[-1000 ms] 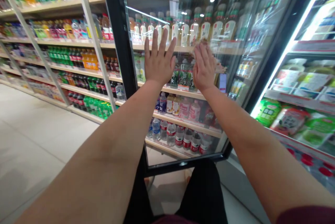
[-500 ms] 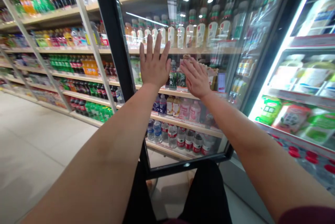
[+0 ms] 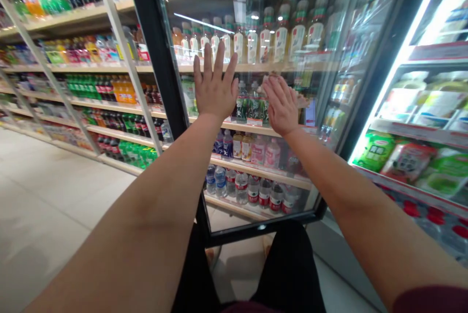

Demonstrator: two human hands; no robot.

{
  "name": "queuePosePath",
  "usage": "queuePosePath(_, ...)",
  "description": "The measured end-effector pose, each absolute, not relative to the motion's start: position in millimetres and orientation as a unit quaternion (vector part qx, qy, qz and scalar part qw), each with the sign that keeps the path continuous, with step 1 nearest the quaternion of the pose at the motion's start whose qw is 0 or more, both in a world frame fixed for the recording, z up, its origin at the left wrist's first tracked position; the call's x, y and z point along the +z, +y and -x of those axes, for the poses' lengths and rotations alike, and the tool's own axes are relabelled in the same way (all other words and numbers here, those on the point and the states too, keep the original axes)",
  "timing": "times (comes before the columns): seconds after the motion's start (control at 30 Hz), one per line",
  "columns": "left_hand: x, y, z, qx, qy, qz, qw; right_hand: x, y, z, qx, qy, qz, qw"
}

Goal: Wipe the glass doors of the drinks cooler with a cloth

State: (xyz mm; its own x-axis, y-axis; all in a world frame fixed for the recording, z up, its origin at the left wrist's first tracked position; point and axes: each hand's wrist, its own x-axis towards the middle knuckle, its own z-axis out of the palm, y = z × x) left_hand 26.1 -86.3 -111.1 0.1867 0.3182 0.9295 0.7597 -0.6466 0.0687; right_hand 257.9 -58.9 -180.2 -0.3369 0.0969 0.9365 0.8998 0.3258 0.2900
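Note:
An open glass fridge door (image 3: 234, 232) with a black frame stands in front of me. My left hand (image 3: 216, 84) lies flat on the pane, its fingers spread and nothing in it. To its right, my right hand (image 3: 281, 106) presses a pale, crumpled cloth (image 3: 302, 100) against the glass, with the fingers close together over it. Most of the cloth is hidden under that hand; bits of it stick out above the fingers and on the right.
Behind the glass, wooden shelves carry bottled drinks (image 3: 252, 191). More drink shelves (image 3: 109, 64) run along the left above a tiled floor (image 3: 40, 186). The lit fridge interior (image 3: 420, 127) on the right holds bottles and bags. My knees are just below the door's bottom edge.
My right hand has slid a little to the right across the pane with the cloth, and its fingers point more upward. My left hand has stayed in place on the glass.

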Motion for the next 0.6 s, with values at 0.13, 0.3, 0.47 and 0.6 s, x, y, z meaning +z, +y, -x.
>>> queuePosePath(0.13,-109.8,-89.9,-26.8,-0.514,-0.374,0.740,0.220,-183.4,-58.0,-255.2,-0.455,-0.684,0.353,0.448)
queuePosePath(0.3,-110.5,-87.8,-25.9,-0.526,-0.359,0.741,0.212,-188.5,-57.7,-255.0,-0.437,-0.747,0.320,0.385)
queuePosePath(0.47,-112.2,-86.1,-25.7,-0.526,-0.353,0.738,0.233,-198.4,-61.2,-246.2,-0.425,-0.732,0.344,0.407)
queuePosePath(0.6,-111.5,-86.3,-25.7,-0.526,-0.356,0.738,0.229,-200.3,-66.2,-244.6,-0.429,-0.776,0.313,0.341)
